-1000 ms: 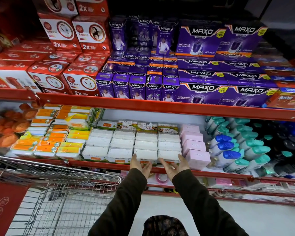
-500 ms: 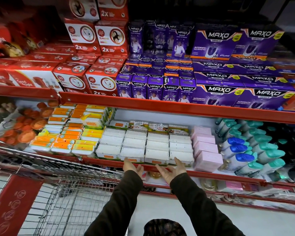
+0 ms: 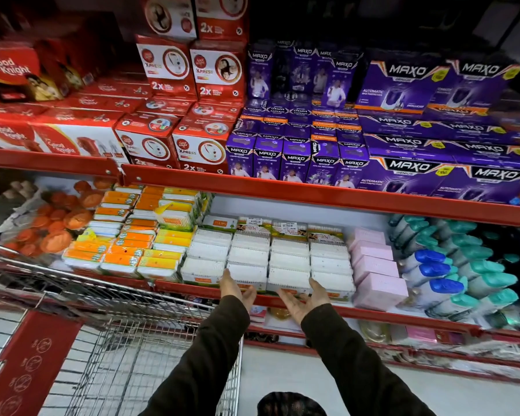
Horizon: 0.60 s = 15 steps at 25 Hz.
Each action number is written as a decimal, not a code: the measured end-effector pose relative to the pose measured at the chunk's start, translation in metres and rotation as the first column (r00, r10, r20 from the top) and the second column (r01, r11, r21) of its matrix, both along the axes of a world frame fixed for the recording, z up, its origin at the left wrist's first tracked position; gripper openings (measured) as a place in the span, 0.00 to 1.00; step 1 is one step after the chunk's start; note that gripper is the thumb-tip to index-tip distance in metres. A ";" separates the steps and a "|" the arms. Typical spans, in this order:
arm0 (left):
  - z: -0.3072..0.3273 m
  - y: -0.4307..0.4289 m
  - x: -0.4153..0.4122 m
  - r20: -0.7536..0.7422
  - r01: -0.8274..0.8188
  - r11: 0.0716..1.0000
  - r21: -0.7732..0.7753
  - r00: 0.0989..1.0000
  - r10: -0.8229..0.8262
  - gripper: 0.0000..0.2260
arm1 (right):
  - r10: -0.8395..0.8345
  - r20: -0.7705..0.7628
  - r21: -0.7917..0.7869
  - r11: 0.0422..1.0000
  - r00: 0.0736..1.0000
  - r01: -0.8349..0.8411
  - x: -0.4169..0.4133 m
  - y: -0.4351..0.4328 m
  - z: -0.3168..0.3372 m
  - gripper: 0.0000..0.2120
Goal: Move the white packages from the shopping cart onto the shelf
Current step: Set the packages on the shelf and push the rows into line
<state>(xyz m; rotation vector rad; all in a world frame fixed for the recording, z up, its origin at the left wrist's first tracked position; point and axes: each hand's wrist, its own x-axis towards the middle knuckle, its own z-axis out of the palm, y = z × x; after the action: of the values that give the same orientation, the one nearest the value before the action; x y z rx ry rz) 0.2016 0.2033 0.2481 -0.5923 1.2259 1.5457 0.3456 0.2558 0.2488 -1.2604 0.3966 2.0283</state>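
Several white packages (image 3: 267, 259) lie in neat rows on the middle shelf (image 3: 357, 312), which has a red front rail. My left hand (image 3: 236, 288) rests against the front of one front-row package, fingers apart. My right hand (image 3: 305, 298) is palm up with spread fingers, just below and in front of the neighbouring front-row packages. Neither hand holds anything. The wire shopping cart (image 3: 111, 334) stands at the lower left; I see no white packages in the part of it that shows.
Orange and yellow packs (image 3: 126, 241) lie left of the white rows, pink boxes (image 3: 376, 265) to the right, then blue- and teal-capped bottles (image 3: 451, 265). Red and purple boxes (image 3: 312, 145) fill the shelf above. A lower shelf (image 3: 403, 334) sits under the rail.
Both hands have drawn back slightly from the front-row packages and opened, the right palm turning upward. The view has shifted left, showing more of the cart.
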 end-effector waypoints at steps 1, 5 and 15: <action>0.001 0.001 0.000 0.002 -0.003 1.000 0.016 1.000 0.003 0.29 | 0.001 0.001 0.004 1.000 1.000 -0.001 -0.001 0.000 0.000 0.31; 0.011 0.000 0.005 0.024 -0.011 0.999 0.050 1.000 0.009 0.28 | 0.004 0.008 0.009 1.000 1.000 -0.004 -0.003 0.000 0.003 0.32; 0.005 -0.021 -0.009 0.057 -0.063 0.995 0.082 0.997 0.058 0.31 | 0.036 -0.046 0.046 0.998 0.998 -0.034 -0.016 -0.014 -0.003 0.34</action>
<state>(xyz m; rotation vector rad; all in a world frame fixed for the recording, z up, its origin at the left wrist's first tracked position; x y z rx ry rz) 0.1931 0.1822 0.2530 -0.6182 1.1055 1.6129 0.3300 0.2415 0.2453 -1.2027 0.3513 2.0875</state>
